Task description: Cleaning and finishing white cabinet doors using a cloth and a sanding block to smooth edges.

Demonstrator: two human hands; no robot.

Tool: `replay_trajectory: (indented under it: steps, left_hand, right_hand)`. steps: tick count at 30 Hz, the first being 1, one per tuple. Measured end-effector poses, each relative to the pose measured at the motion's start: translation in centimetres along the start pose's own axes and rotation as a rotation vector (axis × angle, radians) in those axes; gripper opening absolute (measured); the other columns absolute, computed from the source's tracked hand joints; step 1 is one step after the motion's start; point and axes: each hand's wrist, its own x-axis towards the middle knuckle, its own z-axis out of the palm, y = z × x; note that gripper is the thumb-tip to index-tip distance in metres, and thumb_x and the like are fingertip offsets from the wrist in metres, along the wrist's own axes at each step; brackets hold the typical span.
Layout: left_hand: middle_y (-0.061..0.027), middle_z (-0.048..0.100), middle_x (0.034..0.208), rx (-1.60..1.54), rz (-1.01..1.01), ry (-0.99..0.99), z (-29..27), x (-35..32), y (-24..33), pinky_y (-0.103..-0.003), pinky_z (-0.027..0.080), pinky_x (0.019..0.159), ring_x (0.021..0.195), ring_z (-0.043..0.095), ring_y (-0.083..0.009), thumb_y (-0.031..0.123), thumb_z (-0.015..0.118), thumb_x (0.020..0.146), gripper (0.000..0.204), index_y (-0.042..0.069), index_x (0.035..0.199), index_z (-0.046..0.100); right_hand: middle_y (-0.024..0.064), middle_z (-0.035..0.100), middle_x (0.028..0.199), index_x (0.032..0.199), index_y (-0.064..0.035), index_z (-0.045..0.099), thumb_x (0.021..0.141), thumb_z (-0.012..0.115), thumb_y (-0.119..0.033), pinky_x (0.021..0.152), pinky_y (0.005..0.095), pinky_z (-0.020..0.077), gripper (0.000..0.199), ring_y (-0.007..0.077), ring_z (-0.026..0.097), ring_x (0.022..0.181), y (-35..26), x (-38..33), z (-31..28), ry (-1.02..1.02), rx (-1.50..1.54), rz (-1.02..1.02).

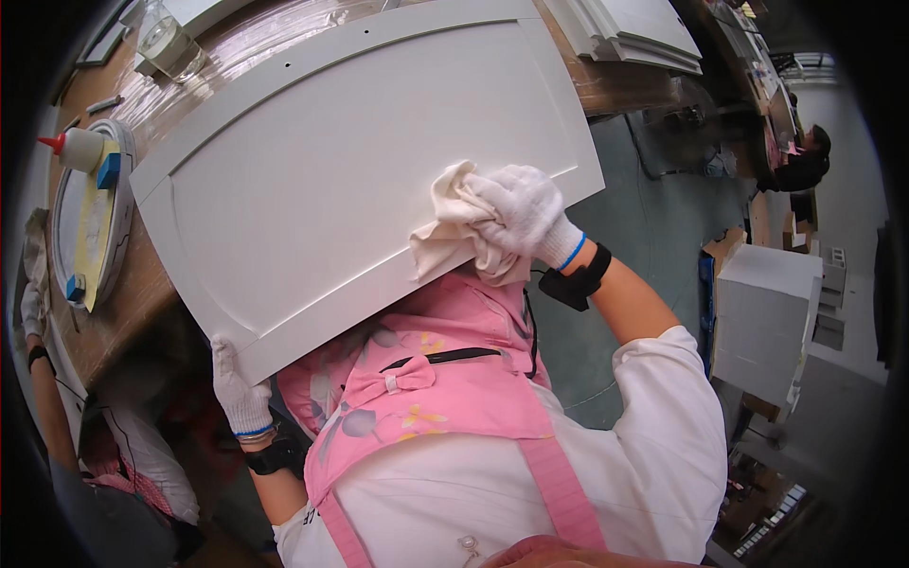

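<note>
A white cabinet door [379, 151] with a raised frame and small holes along its far edge lies tilted before me. Its far part is over the wrapped bench, and its near edge reaches my pink apron. My right hand [523, 206], in a white knit glove, bunches a cream cloth [456, 222] against the frame along the near side, toward the right. At the near left corner, my gloved left hand [237, 383] grips the door's edge. Some of its fingers are hidden under the door.
On the bench's left, a white lid [121, 227] bears a red-tipped squeeze bottle [80, 149] and blue blocks [109, 170]. A clear jar [170, 47] stands behind. White panels [625, 33] are stacked far right. A co-worker's gloved hand [34, 308] shows left; a large white box [765, 317] stands right.
</note>
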Motion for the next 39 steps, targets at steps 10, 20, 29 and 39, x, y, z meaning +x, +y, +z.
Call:
replay_trajectory:
  steps: [10,20,29,39]
  left_hand:
    - [-0.0060,0.061,0.118,-0.023,0.056,-0.016,-1.1,1.2,-1.0,-0.039,0.059,0.087,0.107,0.064,-0.0240,0.025,0.056,0.099,0.026,0.009,0.121,0.055]
    - [-0.0061,0.060,0.125,-0.017,0.030,0.030,-3.3,1.0,-1.2,-0.040,0.053,0.094,0.113,0.060,-0.0246,0.028,0.057,0.099,0.032,0.009,0.125,0.055]
    - [-0.0093,0.060,0.127,0.014,0.014,0.070,-1.9,0.8,-0.1,-0.040,0.056,0.091,0.112,0.062,-0.0265,0.025,0.056,0.101,0.039,0.005,0.133,0.051]
    - [-0.0101,0.060,0.128,-0.033,-0.010,0.050,0.6,0.4,0.5,-0.042,0.057,0.091,0.113,0.062,-0.0276,0.024,0.057,0.100,0.040,0.006,0.135,0.050]
  right_hand:
    - [0.0069,0.060,0.102,0.116,-0.0078,0.062,0.072,0.073,-0.028,0.076,0.0429,0.0492,0.049,0.0267,0.060,0.089,-5.1,0.2,4.2,0.113,-0.054,-0.124]
    - [0.0138,0.056,0.111,0.129,-0.0145,0.052,0.085,0.065,-0.021,0.076,0.0469,0.0545,0.047,0.0359,0.063,0.098,11.1,-10.6,-4.4,-0.059,-0.663,0.910]
    - [0.0090,0.059,0.110,0.094,-0.0134,0.069,0.084,0.071,-0.023,0.072,0.0385,0.0551,0.015,0.0293,0.066,0.086,1.2,-5.1,-3.9,-0.039,-0.453,0.563]
    - [0.0073,0.059,0.099,0.083,-0.0162,0.067,0.081,0.070,-0.023,0.063,0.0393,0.0529,0.008,0.0280,0.065,0.079,-1.6,-4.4,-2.2,-0.082,-0.444,0.488]
